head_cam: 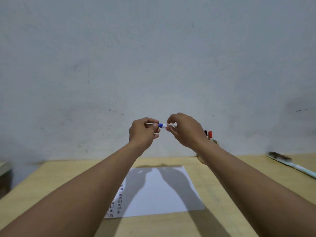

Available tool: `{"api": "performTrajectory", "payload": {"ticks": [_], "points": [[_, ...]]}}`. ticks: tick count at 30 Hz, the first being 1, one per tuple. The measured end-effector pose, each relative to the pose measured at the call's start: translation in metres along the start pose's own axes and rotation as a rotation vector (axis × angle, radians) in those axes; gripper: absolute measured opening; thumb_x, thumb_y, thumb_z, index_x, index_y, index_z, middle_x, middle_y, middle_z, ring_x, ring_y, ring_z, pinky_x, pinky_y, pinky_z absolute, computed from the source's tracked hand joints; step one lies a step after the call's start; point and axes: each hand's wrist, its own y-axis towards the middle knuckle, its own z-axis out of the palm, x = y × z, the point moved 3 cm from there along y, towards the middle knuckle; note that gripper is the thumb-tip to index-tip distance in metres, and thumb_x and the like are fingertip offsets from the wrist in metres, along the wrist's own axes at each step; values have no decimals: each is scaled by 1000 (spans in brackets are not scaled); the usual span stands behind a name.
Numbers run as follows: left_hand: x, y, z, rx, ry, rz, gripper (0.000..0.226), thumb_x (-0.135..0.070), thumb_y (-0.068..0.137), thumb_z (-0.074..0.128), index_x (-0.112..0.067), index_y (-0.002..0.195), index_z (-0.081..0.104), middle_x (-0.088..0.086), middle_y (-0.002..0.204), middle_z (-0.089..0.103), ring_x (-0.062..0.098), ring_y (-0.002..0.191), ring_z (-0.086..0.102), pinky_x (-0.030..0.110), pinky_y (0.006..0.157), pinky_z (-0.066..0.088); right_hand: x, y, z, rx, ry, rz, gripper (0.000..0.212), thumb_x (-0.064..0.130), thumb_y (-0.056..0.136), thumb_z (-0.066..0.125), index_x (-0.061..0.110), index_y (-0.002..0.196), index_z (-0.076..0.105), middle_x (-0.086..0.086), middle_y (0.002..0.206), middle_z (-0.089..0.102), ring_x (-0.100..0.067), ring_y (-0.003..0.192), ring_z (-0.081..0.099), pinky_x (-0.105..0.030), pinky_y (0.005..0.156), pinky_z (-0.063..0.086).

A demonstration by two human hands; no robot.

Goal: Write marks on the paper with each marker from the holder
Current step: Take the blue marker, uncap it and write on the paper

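I hold a white marker with a blue band (162,125) level in the air, above the far edge of the paper. My left hand (143,132) grips its left end and my right hand (183,130) pinches its right end. Both ends are hidden by my fingers. A white sheet of paper (164,190) lies on the wooden table, with columns of short dark and red marks along its left side. Behind my right wrist stands the holder (215,142), mostly hidden, with a red-capped marker (210,134) and a dark-capped marker (205,132) sticking up.
The yellow wooden table (68,178) meets a pale grey wall at the back. A long brush with a light blue handle (290,164) lies at the far right. A dark object sits at the left edge (5,177).
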Motion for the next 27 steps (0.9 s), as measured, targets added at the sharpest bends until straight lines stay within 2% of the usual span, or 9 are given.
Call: {"api": "performTrajectory", "payload": {"ticks": [2, 4, 6, 9, 11, 13, 20, 24, 27], "points": [[-3, -3, -9, -51, -16, 0, 12, -4, 96, 63, -7, 99, 74, 14, 91, 75, 20, 84, 76, 37, 79, 64, 15, -7, 1, -108, -7, 34, 18, 37, 97, 63, 20, 102, 63, 4, 97, 61, -22, 76, 63, -34, 65, 49], [-6, -5, -18, -94, -29, 6, 12, -6, 96, 63, -8, 99, 74, 12, 92, 75, 19, 85, 76, 36, 80, 63, 30, -15, 7, -134, 94, 201, 32, 46, 96, 59, 19, 79, 59, 6, 76, 59, -22, 68, 58, -33, 59, 42], [-8, -7, -25, -107, -39, 14, 12, -6, 96, 62, -8, 99, 74, 12, 91, 76, 18, 85, 76, 36, 80, 63, 43, -21, 14, -73, 457, 493, 46, 52, 95, 57, 17, 66, 59, 4, 60, 56, -21, 59, 54, -31, 56, 43], [-8, -11, -35, -82, -13, 28, 12, -7, 96, 62, -9, 99, 74, 12, 89, 76, 20, 86, 76, 36, 79, 64, 63, -28, 28, -16, 1148, 912, 36, 46, 96, 62, 12, 86, 70, 0, 66, 59, -14, 55, 53, -26, 49, 48], [-6, -15, -42, -59, 2, 37, 11, -7, 95, 63, -8, 99, 74, 13, 89, 75, 20, 86, 75, 38, 78, 64, 73, -28, 37, -45, 1428, 1038, 26, 34, 96, 67, 9, 91, 71, 1, 63, 57, -10, 46, 49, -20, 43, 47], [-4, -17, -49, -37, 11, 45, 9, -6, 93, 66, -8, 98, 74, 14, 89, 75, 21, 83, 74, 39, 79, 64, 80, -26, 43, -77, 1585, 1074, 21, 23, 96, 68, 7, 84, 69, 0, 61, 58, -8, 39, 50, -16, 42, 48], [5, -13, -81, -29, 133, 47, 9, -10, 93, 68, -5, 93, 76, 15, 85, 72, 19, 74, 70, 37, 76, 63, 87, -22, 60, -142, 1622, 1010, 17, 9, 95, 57, 2, 80, 63, -5, 61, 60, -10, 43, 56, -18, 44, 52], [25, -6, -103, -72, 278, 26, 15, -12, 94, 66, -9, 105, 77, 10, 92, 76, 22, 81, 72, 38, 79, 62, 87, -27, 79, -96, 1538, 983, 15, 9, 89, 58, 5, 75, 62, -4, 59, 57, -12, 44, 53, -20, 48, 51], [48, -1, -122, -121, 427, -7, 21, -12, 93, 62, -15, 109, 76, 6, 93, 74, 19, 71, 67, 27, 64, 56, 86, -32, 95, -37, 1459, 955, 15, 9, 87, 60, 6, 72, 60, -2, 56, 53, -13, 43, 48, -21, 48, 48]]}}
